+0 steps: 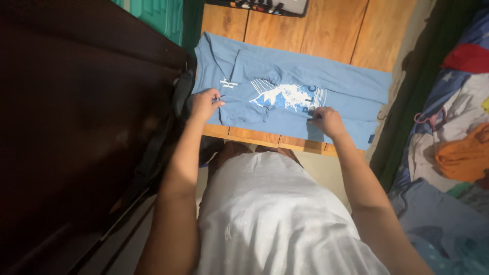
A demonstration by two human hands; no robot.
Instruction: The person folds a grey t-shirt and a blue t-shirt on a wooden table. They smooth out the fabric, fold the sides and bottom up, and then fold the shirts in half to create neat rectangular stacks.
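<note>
A light blue T-shirt [285,81] with a white and blue print lies spread across a wooden table [326,30], partly folded along its length. My left hand [204,103] pinches the fabric at the shirt's left near edge. My right hand [327,121] grips a fold of the cloth further right, just below the print. Both forearms reach out over my white garment toward the table's near edge.
A dark wooden piece of furniture [76,117] fills the left side, with a black strap [168,132] hanging by it. A heap of mixed clothes [453,137] lies at the right. A dark printed item [270,6] rests at the table's far edge.
</note>
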